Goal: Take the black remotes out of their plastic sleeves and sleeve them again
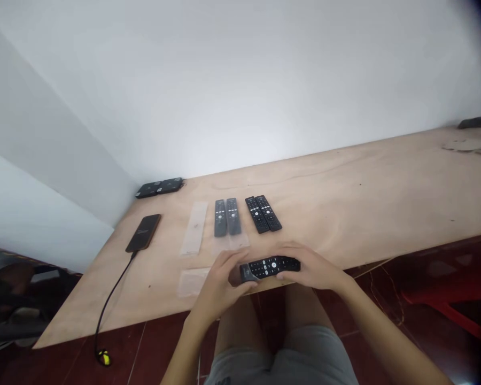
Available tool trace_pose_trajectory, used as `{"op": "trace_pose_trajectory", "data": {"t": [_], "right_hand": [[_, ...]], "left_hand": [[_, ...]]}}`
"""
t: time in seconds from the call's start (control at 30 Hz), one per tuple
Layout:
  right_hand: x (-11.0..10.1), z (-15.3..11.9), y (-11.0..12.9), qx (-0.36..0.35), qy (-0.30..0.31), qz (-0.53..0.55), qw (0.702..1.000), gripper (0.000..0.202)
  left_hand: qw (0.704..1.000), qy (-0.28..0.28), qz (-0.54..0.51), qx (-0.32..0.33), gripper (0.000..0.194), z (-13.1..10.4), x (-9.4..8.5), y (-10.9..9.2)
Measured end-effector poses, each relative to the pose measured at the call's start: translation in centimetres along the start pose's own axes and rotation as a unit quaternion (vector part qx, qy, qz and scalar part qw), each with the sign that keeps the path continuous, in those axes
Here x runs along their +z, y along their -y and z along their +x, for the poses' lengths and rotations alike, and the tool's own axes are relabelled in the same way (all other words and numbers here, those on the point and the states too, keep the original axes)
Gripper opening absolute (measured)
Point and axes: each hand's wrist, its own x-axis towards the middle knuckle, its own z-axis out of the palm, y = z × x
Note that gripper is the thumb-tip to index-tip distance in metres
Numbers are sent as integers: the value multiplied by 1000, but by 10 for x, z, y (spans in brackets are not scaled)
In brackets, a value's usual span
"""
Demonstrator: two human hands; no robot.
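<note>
Remote point(273, 266) first: where is it?

At the near edge of the worktop point(324, 208), crosswise between the left hand point(220, 280) and the right hand point(315, 266). The two are apart from each other, each closed on its own end.

Which step would you call this?

Working one remote with a plastic sleeve point(247, 272), I'd judge: greyish clear film covers the left end, while the buttons further right look bare. Whether it is going on or coming off, I can't tell.

And the next move calls for what?

Probably a steady right-hand hold and a light, straight slide of the film along the remote's length, so it doesn't snag.

Any other sleeves in use?

Two hazy remotes point(220, 218) lie side by side, seemingly inside clear sleeves with slack near ends. To their right are two bare remotes point(256, 215). Leftward lies a flat sleeve point(194, 229), nothing visible inside; a nearer clear piece point(192, 282) is partly hidden by the left hand.
</note>
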Motion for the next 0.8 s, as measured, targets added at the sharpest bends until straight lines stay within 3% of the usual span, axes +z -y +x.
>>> {"op": "trace_pose_trajectory", "data": {"t": [0.23,0.5,0.63,0.8], "right_hand": [[2,1,0,-3,-3,-6,1000,48],[15,18,17,-36,22,19,999,51],[24,18,4,-12,-8,8,1000,58],[17,5,-14,8,-77,-33,996,63]], "left_hand": [[999,33,-21,-10,69,0,-4,-1],[999,27,-17,12,61,8,9,-8],[998,54,1,13,68,12,6,-11],[999,46,23,3,67,9,-5,-7]]}}
